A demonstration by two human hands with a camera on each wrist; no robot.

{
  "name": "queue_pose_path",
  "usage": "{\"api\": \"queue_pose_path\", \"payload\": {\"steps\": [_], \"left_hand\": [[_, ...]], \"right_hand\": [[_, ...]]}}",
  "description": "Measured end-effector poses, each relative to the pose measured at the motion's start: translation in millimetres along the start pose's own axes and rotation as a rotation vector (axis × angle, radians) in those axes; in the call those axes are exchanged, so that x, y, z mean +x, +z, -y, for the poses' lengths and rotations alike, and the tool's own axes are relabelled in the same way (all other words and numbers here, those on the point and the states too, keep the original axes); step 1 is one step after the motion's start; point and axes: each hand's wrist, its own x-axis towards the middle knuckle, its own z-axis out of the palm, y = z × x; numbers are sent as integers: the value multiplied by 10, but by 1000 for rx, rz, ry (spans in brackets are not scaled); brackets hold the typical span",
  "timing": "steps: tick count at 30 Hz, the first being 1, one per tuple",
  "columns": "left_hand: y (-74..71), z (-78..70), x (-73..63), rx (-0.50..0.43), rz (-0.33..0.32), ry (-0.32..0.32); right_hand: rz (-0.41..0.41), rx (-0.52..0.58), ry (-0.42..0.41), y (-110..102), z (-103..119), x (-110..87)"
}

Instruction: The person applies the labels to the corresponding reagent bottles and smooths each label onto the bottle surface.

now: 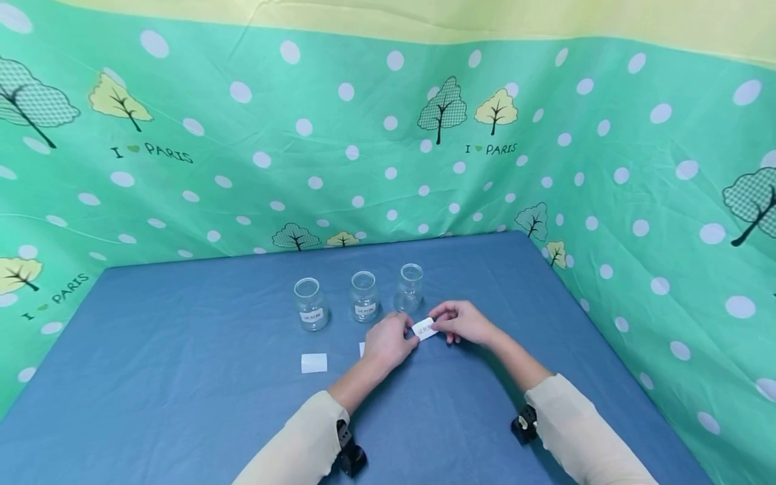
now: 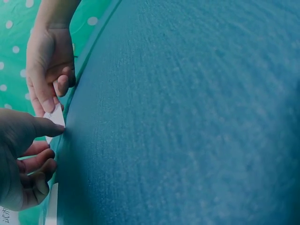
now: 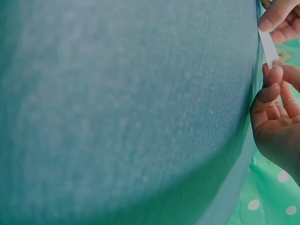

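Fingers curled, our left hand [image 1: 388,345] and right hand [image 1: 465,323] are pinching label [image 1: 424,329], maybe peeling for jar [image 1: 410,291], next needing level press.

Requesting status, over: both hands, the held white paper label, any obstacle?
Left hand, right hand: pinching opposite ends of the white rectangular paper label. Writing showing. Rightmost clear glass jar just beyond; no obstacle apparent.
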Motion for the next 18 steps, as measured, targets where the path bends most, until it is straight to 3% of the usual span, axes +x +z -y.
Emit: {"api": "queue_pose_path", "payload": {"steps": [7,14,18], "left_hand": [[-19,22,1,-89,-1,2],[-55,95,18,-265,5,2],[-107,122,7,-381,32,46]], "right_hand": [[-1,102,27,-18,36,-30],[-18,154,36,-46,89,-38],[-20,205,39,-52,117,-39]]}}
